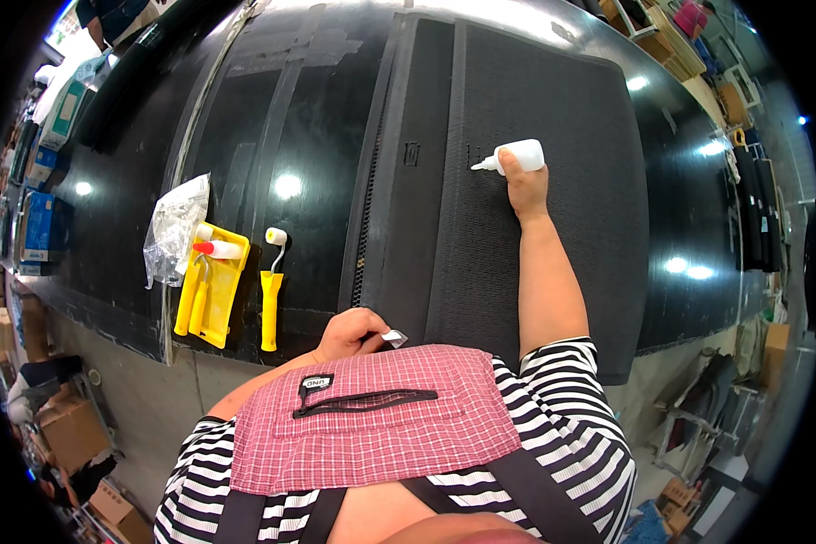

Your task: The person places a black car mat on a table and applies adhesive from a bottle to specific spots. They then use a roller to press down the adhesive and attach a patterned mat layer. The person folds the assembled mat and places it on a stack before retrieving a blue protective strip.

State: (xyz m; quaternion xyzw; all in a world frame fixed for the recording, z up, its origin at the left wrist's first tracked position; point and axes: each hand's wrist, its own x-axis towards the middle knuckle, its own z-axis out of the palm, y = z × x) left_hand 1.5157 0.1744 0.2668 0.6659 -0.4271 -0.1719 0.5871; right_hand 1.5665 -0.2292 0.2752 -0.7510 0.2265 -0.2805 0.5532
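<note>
My right hand point(528, 192) is closed around a white squeeze bottle point(522, 156), tipped on its side with the pointed nozzle facing left. The nozzle lies over a small dark rectangular outline point(474, 156) on a black textured panel point(562, 100); whether it touches is unclear. Close to my body, at the panel's near edge, my left hand point(349, 334) pinches a small white and silvery piece point(394, 338). Left of the textured area runs a smooth black strip point(417, 227) with a similar outline point(412, 153), bordered by a toothed edge point(368, 208).
On the black table point(317, 118), to the left, sits a yellow tray point(216, 317) holding a red-capped white bottle point(222, 249) and a yellow-handled tool point(199, 304). A small yellow-handled roller point(270, 304) lies beside it. Clear plastic bag point(174, 231) lies behind the tray.
</note>
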